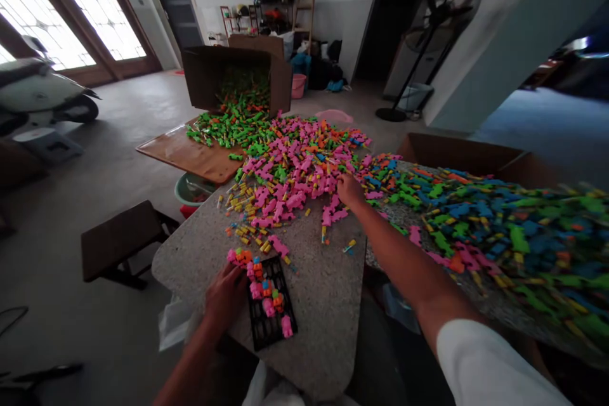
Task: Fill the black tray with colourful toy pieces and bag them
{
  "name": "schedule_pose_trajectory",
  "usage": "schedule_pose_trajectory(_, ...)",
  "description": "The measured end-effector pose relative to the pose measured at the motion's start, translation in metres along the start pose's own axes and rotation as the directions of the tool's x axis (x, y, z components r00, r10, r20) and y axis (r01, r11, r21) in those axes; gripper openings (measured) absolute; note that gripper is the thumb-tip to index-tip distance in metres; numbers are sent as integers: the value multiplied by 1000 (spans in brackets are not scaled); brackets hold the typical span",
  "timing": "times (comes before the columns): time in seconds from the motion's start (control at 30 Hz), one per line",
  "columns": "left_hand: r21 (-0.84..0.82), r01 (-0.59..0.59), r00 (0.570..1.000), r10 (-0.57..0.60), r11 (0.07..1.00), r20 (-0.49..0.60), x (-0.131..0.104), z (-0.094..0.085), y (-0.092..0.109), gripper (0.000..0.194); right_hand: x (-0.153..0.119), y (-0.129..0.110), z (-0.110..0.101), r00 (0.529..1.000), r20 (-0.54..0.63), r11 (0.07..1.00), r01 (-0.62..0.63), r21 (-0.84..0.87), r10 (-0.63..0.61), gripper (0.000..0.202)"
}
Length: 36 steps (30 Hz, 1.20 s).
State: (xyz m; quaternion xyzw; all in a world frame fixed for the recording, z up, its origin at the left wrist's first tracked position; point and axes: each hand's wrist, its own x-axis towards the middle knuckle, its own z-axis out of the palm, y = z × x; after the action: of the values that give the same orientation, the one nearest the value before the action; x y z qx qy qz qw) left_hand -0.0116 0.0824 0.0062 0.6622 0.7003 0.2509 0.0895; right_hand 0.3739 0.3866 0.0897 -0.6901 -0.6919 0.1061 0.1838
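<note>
My left hand (224,298) is curled at the left edge of a black slotted tray (259,327). Small pink and orange plastic toys (242,256) show at its fingertips, beyond the tray's far left corner. More pink, orange and blue toys (267,295) stand in the tray's slots. Stretched far forward, my right hand (350,191) has its fingers bent together at the right side of a heap of pink toy pieces (299,174). What lies between those fingers is hidden. A pink piece with a yellow end (278,245) lies just past the tray.
Green pieces (238,124) spill from a tipped cardboard box (200,79) onto a brown board (183,152). Blurred blue and green pieces (495,216) cover the right side. A wooden stool (118,238) stands left, a fan (432,19) back right, a scooter (40,92) far left.
</note>
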Motion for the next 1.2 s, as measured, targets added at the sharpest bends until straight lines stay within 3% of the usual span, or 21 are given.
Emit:
schedule_pose_trajectory(0.13, 9, -11, 1000, 11, 1000, -25, 0, 0, 0, 26, 55, 6, -3, 997, 42, 993, 72, -97, -68, 51)
schedule_pose_trajectory(0.37, -6, 10, 1000, -10, 1000, 5, -2, -1, 1, 25, 104, -8, 2, 990, 97, 986, 114, -125, -102, 45)
schedule_pose_trajectory(0.53, -14, 47, 999, -47, 999, 16, -2, 1, 2, 24, 112, -48, 11, 992, 95, 977, 98, -188, -82, 44)
schedule_pose_trajectory(0.67, -27, 21, 1000, -21, 999, 4, -2, 1, 2, 23, 103, -73, 15, 979, 172, 960, 151, -235, -111, 40)
schedule_pose_trajectory(0.73, -27, 26, 1000, -26, 999, 0, -1, 1, 3, 23, 94, -80, 11, 981, 151, 961, 151, -232, -118, 41)
schedule_pose_trajectory(0.83, -28, 33, 999, -33, 999, 10, -1, -1, 6, 21, 65, -83, 0, 985, 5, 979, 171, -109, -172, 40)
schedule_pose_trajectory(0.9, -36, 21, 1000, -20, 999, 23, -2, -2, 7, 21, 30, -82, -9, 972, -127, 972, 213, 101, -200, 38)
schedule_pose_trajectory(0.97, -40, 12, 999, -11, 999, 32, -2, -4, 9, 22, -20, -79, -16, 970, -163, 891, 230, 392, -179, 41)
schedule_pose_trajectory(1.0, -39, 12, 999, -11, 999, 37, -2, -5, 10, 22, -51, -77, -18, 979, -129, 810, 203, 550, -158, 45)
schedule_pose_trajectory(1.07, -30, 19, 999, -17, 999, 47, -3, -6, 12, 24, -118, -73, -15, 995, 25, 577, 33, 816, -94, 57)
schedule_pose_trajectory(1.13, -21, 23, 998, -22, 1000, 53, -3, -6, 13, 24, -185, -69, -5, 985, 169, 357, -143, 923, -41, 62)
schedule_pose_trajectory(1.2, -13, 29, 998, -28, 999, 50, -3, -6, 14, 24, -246, -67, 12, 956, 293, 209, -283, 936, -16, 57)
